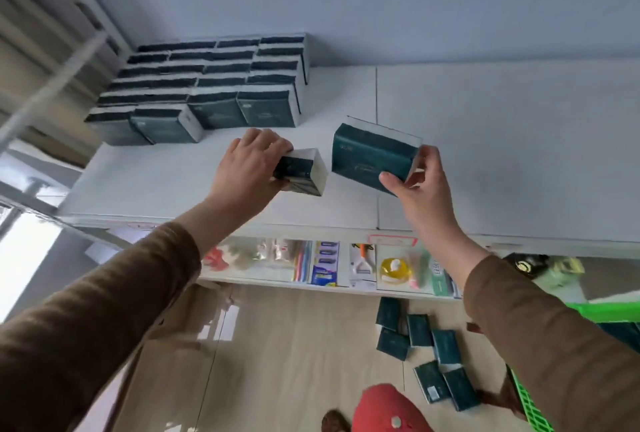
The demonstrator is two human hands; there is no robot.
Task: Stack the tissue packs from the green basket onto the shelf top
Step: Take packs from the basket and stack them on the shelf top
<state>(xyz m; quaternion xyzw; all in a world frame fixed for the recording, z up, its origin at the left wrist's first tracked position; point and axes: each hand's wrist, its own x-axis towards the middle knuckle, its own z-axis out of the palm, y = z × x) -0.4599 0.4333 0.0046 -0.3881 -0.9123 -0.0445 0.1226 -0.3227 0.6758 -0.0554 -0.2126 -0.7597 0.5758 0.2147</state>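
Tissue packs going up: left hand (pixel 252 161) gripping small pack (pixel 304 172), right hand (pixel 415 182) pinching larger pack (pixel 372 154) over shelf top (pixel 485 141); next, setting both beside stack (pixel 214 85).

We have both arms raised and stretched forward, the brown sleeves ending short of each wrist so the forearms show bare. Our left hand (pixel 251 163) is turned back-up, knuckles toward the camera, fingers curled over the far end of a tissue pack (pixel 304 172) and the thumb tucked beneath its near edge. Our right hand (pixel 417 179) sits slightly farther right and at about the same height, wrist bent back, pinching a second tissue pack (pixel 372 156) by its right end, with the thumb on the dark front face and the fingers behind. The two hands are near each other but apart.
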